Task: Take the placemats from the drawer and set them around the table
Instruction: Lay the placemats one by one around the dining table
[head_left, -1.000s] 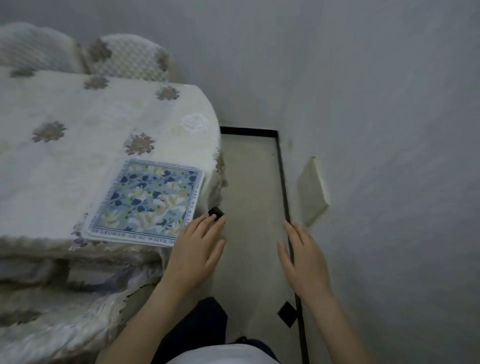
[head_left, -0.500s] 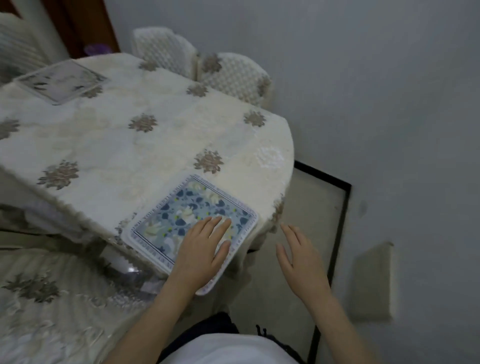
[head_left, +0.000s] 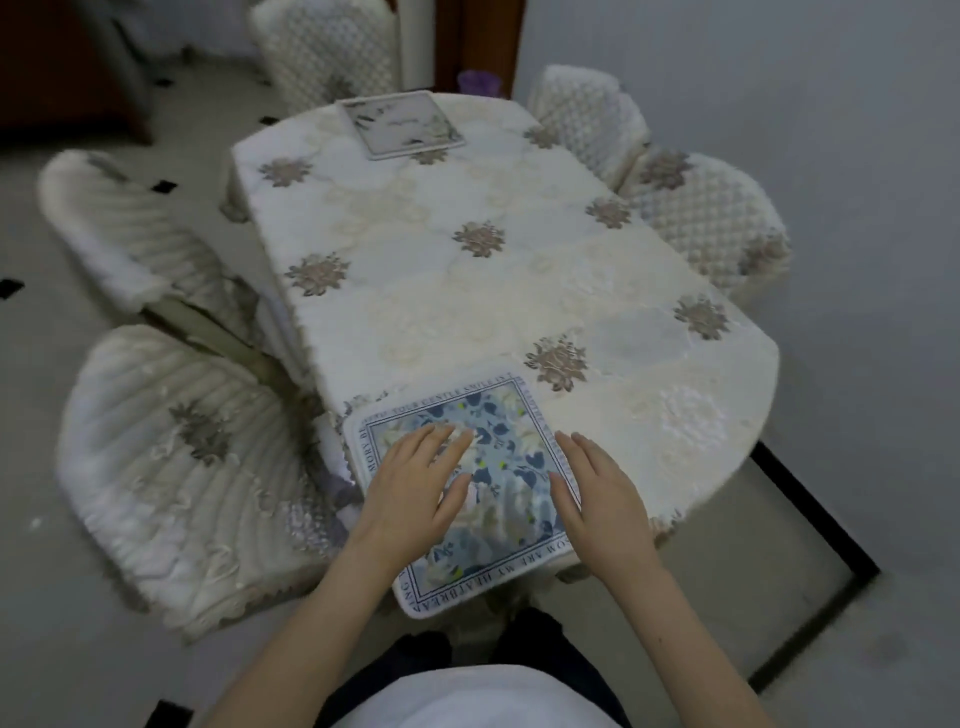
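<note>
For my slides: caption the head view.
Both hands flat on blue floral placemat at table end.

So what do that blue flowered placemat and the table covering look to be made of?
The blue placemat looks like soft woven or printed fabric, matte, with rounded corners and a pale fuzzy edge. The tablecloth seems cream embroidered cloth, slightly glossy, with raised flower motifs.

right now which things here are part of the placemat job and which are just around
Part of the job:
- blue floral placemat, near table edge, under both flat hands: left hand, right hand
- grey marbled placemat, far end
- table

Just around:
- covered chairs
- purple object on the floor beyond the table
</note>
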